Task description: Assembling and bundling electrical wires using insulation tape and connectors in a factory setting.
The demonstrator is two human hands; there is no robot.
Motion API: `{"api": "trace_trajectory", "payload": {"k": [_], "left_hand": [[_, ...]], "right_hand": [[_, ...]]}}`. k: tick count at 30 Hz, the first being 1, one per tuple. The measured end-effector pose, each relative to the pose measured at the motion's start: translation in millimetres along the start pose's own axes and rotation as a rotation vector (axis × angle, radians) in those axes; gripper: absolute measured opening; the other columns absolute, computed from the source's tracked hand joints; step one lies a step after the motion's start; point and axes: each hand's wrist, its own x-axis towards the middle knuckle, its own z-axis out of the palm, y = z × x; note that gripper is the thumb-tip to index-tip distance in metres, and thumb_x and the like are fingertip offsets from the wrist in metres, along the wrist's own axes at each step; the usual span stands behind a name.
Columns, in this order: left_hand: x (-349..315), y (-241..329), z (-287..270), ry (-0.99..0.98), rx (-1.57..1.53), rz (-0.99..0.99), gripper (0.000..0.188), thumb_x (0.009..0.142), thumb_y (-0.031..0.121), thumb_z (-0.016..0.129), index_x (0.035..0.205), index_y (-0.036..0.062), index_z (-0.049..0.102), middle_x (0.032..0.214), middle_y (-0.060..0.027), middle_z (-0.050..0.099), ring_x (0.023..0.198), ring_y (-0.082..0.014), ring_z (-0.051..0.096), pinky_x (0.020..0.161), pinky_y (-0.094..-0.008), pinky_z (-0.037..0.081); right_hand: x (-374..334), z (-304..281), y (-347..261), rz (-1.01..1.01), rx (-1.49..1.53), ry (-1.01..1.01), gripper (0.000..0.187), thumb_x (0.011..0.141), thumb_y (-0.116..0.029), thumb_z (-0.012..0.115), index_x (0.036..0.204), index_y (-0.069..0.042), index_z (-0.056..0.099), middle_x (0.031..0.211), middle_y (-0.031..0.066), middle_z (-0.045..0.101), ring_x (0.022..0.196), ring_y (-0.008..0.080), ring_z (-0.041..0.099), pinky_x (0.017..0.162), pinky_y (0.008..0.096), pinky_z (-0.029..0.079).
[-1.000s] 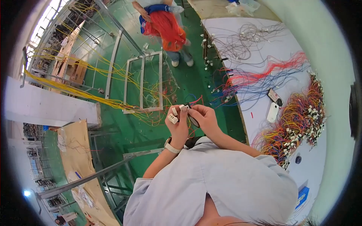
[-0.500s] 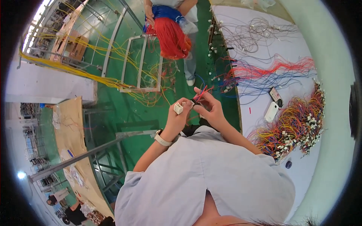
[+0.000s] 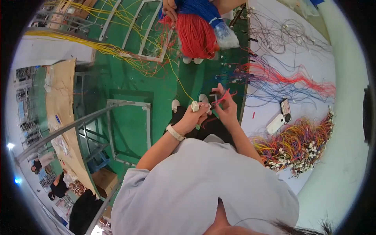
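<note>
My left hand (image 3: 191, 120) is closed around a white plug connector (image 3: 195, 105), whose block end sticks up beside the thumb. A second small white piece (image 3: 208, 109) shows at its fingertips, partly covered. Close by on the right, my right hand (image 3: 228, 109) has its fingers bent round some red wires (image 3: 227, 98). A short dark piece (image 3: 214, 96) lies by those fingers, too small to name. Both hands are held in front of my body, nearly touching. Where the wires meet the connector is hidden by the fingers.
Ahead, a co-worker's hand (image 3: 170, 9) holds a thick bundle of red wires (image 3: 195, 37) with a blue wrap. The white table (image 3: 266, 117) on the right carries loose wires, a heap of connector harnesses (image 3: 297, 143) and a white device (image 3: 275, 123). Metal frames (image 3: 149, 129) stand left.
My right hand has drawn slightly away from the left, with the red wires at its fingers. The view has shifted, and the co-worker's bundle now appears larger and further right.
</note>
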Motion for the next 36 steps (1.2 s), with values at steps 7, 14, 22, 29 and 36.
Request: {"api": "trace_trajectory", "payload": {"k": [7,14,22,29,36], "left_hand": [[-17,-22,0,0.01,0.199,-0.141,0.024,0.095,0.025,0.058,0.078,0.0062,0.059,0.065,0.0044,0.047,0.052,-0.0053,0.038,0.061,-0.0223,0.042],[-41,-50,-9,-0.003,0.447,0.175,0.021,0.093,0.019,0.061,0.088,-0.0009,0.063,0.077,0.0026,0.061,0.071,-0.0041,0.049,0.065,-0.0224,0.042],[-14,-121,-100,0.205,0.763,0.376,0.019,0.092,0.019,0.062,0.09,0.0003,0.064,0.073,-0.0059,0.064,0.066,-0.0121,0.056,0.06,-0.0295,0.045],[62,-179,-143,0.441,0.886,0.414,0.021,0.089,0.022,0.064,0.092,0.0009,0.063,0.071,-0.0162,0.062,0.062,-0.0245,0.059,0.059,-0.0353,0.047],[-21,-140,-43,0.333,1.11,0.424,0.019,0.088,0.026,0.064,0.094,0.0086,0.06,0.075,-0.0186,0.064,0.074,-0.0404,0.061,0.056,-0.0444,0.047]], "right_hand": [[-22,-23,-3,0.351,0.381,-0.251,0.053,0.08,-0.008,0.063,0.13,0.002,0.048,0.12,0.0109,0.06,0.107,0.0188,0.06,0.096,0.0335,0.045],[-57,7,2,0.481,0.304,-0.062,0.027,0.087,-0.016,0.064,0.11,-0.002,0.059,0.105,0.0086,0.066,0.089,0.0155,0.065,0.078,0.0297,0.054],[-59,41,121,0.525,0.619,0.134,0.024,0.085,-0.012,0.068,0.104,-0.004,0.057,0.096,0.009,0.066,0.086,0.0192,0.067,0.072,0.0332,0.056],[-18,31,230,0.507,0.893,0.153,0.016,0.087,-0.009,0.062,0.1,-0.006,0.054,0.09,0.0099,0.066,0.083,0.0196,0.065,0.071,0.0316,0.054],[-85,-1,128,0.412,0.925,-0.035,0.042,0.088,-0.015,0.057,0.128,-0.005,0.046,0.115,0.0156,0.06,0.098,0.0219,0.06,0.088,0.0356,0.048]]}}
